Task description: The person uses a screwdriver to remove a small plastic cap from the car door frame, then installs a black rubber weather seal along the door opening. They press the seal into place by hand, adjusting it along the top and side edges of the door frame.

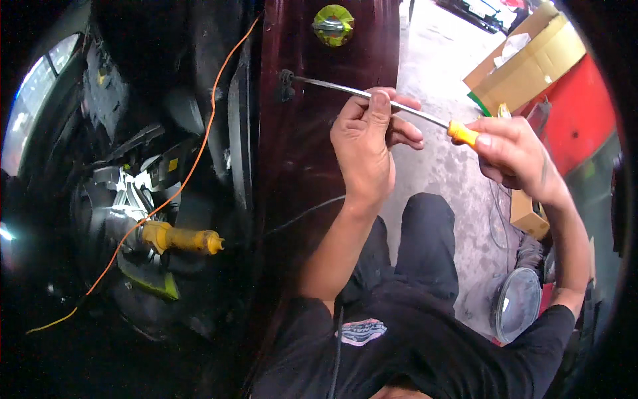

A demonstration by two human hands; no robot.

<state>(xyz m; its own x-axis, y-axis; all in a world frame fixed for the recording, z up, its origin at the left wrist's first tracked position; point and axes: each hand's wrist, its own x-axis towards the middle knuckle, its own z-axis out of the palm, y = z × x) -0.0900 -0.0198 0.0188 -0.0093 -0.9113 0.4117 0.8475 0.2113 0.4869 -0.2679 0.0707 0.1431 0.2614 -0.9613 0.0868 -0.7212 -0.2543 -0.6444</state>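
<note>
A long screwdriver with a bright metal shaft and a yellow-orange handle stretches across the upper middle. My right hand is closed round its handle. My left hand steadies the shaft partway along, thumb against it and the other fingers loosely curled. The far end of the shaft meets a small black rough patch on a dark red car panel. Whether the tip goes into the patch or only touches it, I cannot tell. Beyond it, yellow-green tape surrounds a round metallic spot on the panel.
An orange cord hangs across the dark car interior on the left, near a yellow cylindrical part. A cardboard box stands at the upper right beside a red surface. A round clear-topped container sits at the lower right.
</note>
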